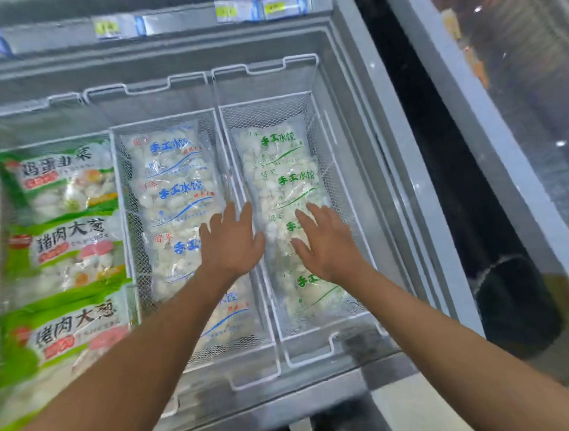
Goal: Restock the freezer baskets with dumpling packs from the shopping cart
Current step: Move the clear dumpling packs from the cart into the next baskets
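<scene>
— Head view, looking down into the chest freezer (360,71). Run me through it from the left?

— Far left, a stack of green-labelled packs (64,234), blurred at the edge. Next, the middle basket (122,209) with blue-printed dumpling packs (173,177) overlapping in a row. The left hand (230,244) hovers over the wire divider between the two baskets, fingers (246,215) straight and spread, holding nothing.

— And to the right?

— The right basket (315,116) holds green-printed dumpling packs (280,167) in a row. The right hand (326,242) lies flat on one of them, fingers straight and slightly apart, pressing rather than gripping.

— How would those packs handle?

— I'd guess lumpy and fairly heavy, frozen pieces loose in thin clear film, so the bag sags and shifts. The film looks slick, perhaps frosty. I'd take one by both long edges, or under its middle; a pinched corner might stretch or tear.

— The cart?

— Not visible from here.
</scene>
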